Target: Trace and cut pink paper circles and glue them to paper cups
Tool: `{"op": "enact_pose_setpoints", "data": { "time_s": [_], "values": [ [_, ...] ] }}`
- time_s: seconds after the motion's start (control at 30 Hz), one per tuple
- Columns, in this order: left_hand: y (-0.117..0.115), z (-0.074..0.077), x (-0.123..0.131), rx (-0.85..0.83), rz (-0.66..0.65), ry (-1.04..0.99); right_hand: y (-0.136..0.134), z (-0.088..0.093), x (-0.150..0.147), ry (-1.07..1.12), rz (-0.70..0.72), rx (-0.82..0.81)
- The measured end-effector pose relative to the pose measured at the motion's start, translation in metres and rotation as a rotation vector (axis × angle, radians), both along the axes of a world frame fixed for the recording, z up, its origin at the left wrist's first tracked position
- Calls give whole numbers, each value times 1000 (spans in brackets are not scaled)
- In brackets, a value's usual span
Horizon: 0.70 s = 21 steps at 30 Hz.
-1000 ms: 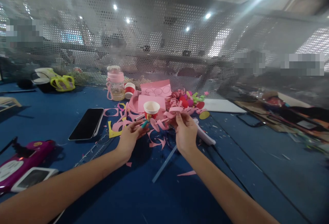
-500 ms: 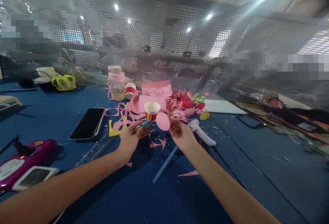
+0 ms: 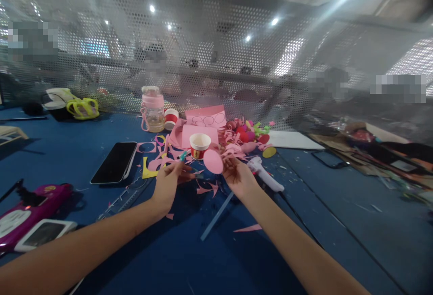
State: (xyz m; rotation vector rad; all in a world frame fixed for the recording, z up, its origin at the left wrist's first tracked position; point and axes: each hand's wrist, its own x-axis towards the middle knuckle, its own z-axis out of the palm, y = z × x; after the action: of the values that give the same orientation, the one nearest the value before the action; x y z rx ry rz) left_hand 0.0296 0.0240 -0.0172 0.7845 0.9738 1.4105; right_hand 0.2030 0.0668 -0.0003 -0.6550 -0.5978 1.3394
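Note:
My left hand (image 3: 169, 182) is closed on a small teal object (image 3: 183, 155), which pokes up between thumb and fingers, left of the paper cup. Between the fingertips of my right hand (image 3: 237, 175) is a pink paper oval (image 3: 213, 161), its flat face turned toward me. The white and red paper cup (image 3: 199, 146) stands upright just behind both hands. Pink paper scraps (image 3: 207, 188) and a yellow cut-out piece (image 3: 149, 168) lie around them. A white glue gun (image 3: 265, 175) rests to the right of my right hand.
A black phone (image 3: 115, 163), a purple device (image 3: 37, 207) and a clear bottle with pink lid (image 3: 153, 112) are on the left. Pink sheets (image 3: 205, 117) and colourful pieces (image 3: 248, 132) lie behind. A translucent stick (image 3: 216, 217) lies in front. Cardboard (image 3: 338, 150) is at the right.
The teal object in my left hand has tilted upward and moved slightly left, and that hand has turned. The pink oval has shifted slightly left in my right hand.

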Motion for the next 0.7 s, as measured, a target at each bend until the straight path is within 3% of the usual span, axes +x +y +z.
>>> {"op": "enact_pose_setpoints", "data": {
  "time_s": [0.1,0.2,0.4,0.7],
  "values": [
    [0,1,1,-13,-93,-148,-8,9,-5,29,-63,-65],
    [-2,4,3,-13,-164,-250,-13,13,-8,-14,-172,20],
    [-6,11,5,-1,-242,-318,-12,7,-10,-180,-283,216],
    [-8,17,4,-63,-273,-390,-14,-2,-8,-427,-354,300]
  ]
}}
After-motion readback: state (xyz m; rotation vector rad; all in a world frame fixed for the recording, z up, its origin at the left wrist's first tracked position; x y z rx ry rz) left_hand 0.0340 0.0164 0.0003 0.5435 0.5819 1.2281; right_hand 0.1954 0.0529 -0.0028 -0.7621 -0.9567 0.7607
